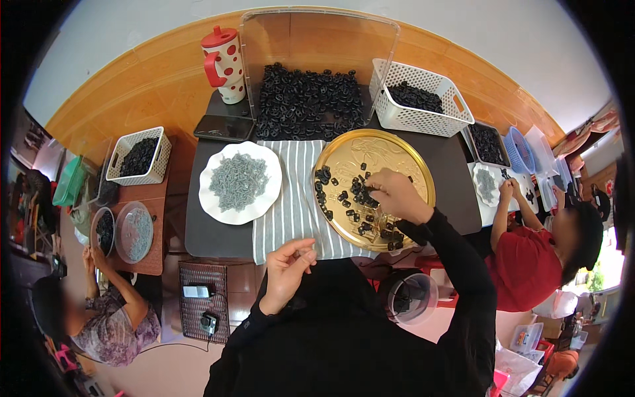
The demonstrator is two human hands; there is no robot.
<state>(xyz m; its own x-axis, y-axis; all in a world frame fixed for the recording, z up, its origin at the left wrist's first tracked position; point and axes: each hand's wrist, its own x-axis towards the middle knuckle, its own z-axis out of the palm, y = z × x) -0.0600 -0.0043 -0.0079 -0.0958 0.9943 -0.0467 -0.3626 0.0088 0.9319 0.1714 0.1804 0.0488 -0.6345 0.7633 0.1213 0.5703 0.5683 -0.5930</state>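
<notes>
My right hand (397, 194) is over the round golden tray (413, 155), its fingers pinched at a cluster of small black plastic parts (361, 192). A black part seems to be between the fingertips, partly hidden by them. My left hand (287, 272) hangs at the front edge of the table, beside the grey-and-white striped cloth (286, 212). Its thumb and fingers are curled together, and whatever they may hold is too small to make out. Left of the cloth, a white scalloped plate (209, 206) carries a heap of small grey screw-like pieces (239, 182).
Behind stand a clear bin (317, 40) of black rings (311, 99), a white basket (423, 122), a dotted tumbler (228, 66) and a phone (223, 128). One person (109, 317) works at left, another (536, 264) at right. A clear bucket (413, 298) stands below the table.
</notes>
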